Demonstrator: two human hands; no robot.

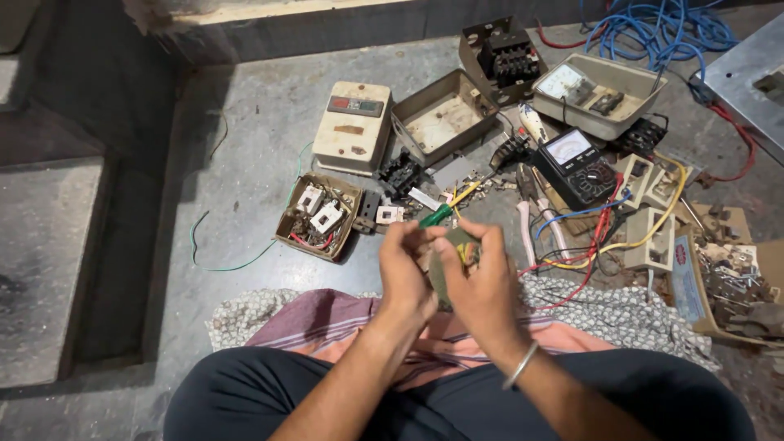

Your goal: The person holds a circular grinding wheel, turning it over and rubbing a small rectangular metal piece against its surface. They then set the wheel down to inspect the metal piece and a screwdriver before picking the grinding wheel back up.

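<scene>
- While seated over the floor (245, 163), the left hand (406, 269) grips a green-handled screwdriver (441, 213).
- Right hand (482, 286) clasps a small electrical part (459, 251) above the lap: light, rigid, likely brittle; best pinched by its edges.

Likely an electrical repair workshop floor: multimeter (576, 166), switch boxes (354, 128), loose wires (663, 26).

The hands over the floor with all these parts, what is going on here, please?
A person sits on the floor. The left hand holds a green-handled screwdriver; the right hand grips a small electrical part, mostly hidden. Beyond the hands lie a multimeter, open switch boxes, pliers and loose coloured wires.
</scene>
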